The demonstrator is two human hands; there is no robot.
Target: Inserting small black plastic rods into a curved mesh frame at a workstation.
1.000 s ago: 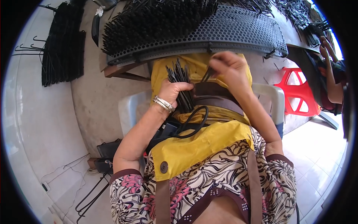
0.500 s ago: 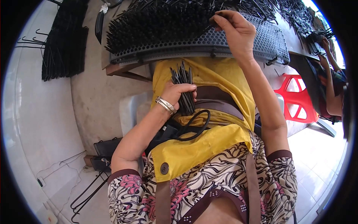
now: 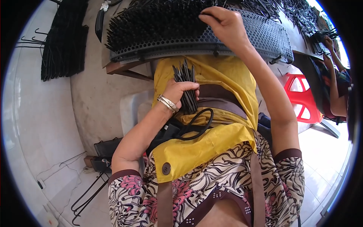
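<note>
My left hand (image 3: 177, 92) is wrapped round a bundle of thin black rods (image 3: 185, 73) above my lap, the thumb lying across them. The rods stand roughly upright, their uneven tips showing over my fingers. My right hand (image 3: 228, 29) is raised over a grey perforated rack (image 3: 264, 36), with thumb and fingers pinched together. Whatever the pinch holds, if anything, is too small or hidden to make out. Just left of those fingertips, many similar black rods (image 3: 155, 28) stand packed in the holes of the rack. Bare holes show on the rack's right side.
A yellow apron (image 3: 204, 151) covers my lap. Loose black rods (image 3: 261, 9) are heaped behind the rack. Dark pieces hang at the left wall (image 3: 64, 45). A red stool (image 3: 304, 108) and another person's arm (image 3: 334, 83) are at the right.
My right hand has moved left along the rack, to the edge of the packed rods. My left hand keeps the bundle in nearly the same place.
</note>
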